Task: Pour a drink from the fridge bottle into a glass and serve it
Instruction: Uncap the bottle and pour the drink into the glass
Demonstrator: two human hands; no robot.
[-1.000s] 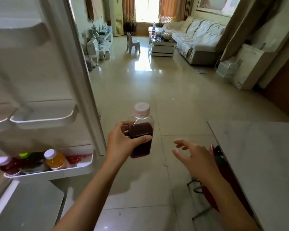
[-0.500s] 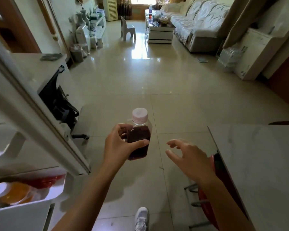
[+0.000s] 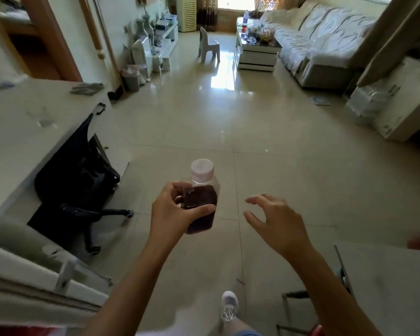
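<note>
My left hand (image 3: 174,210) grips a small clear bottle (image 3: 201,197) of dark red drink with a pale pink cap, held upright over the tiled floor in the middle of the view. To its right my right hand (image 3: 277,220) hovers empty, fingers curled and spread, a short gap from the bottle. A clear glass (image 3: 39,115) stands on the pale table (image 3: 15,141) at the left. The fridge door (image 3: 29,280) fills the lower left corner, blurred.
A black office chair (image 3: 83,180) is tucked under the left table. A marble-topped table (image 3: 393,287) stands at the lower right with a red stool (image 3: 315,329) beneath it. Ahead, open tiled floor leads to a sofa (image 3: 320,47), coffee table (image 3: 257,54) and small plastic chair (image 3: 207,46). My shoe (image 3: 229,304) steps forward.
The fridge door has swung out of view to the lower left, hiding its shelf bottles. The view has turned to the room; the left table and chair appeared. Both hands keep their pose.
</note>
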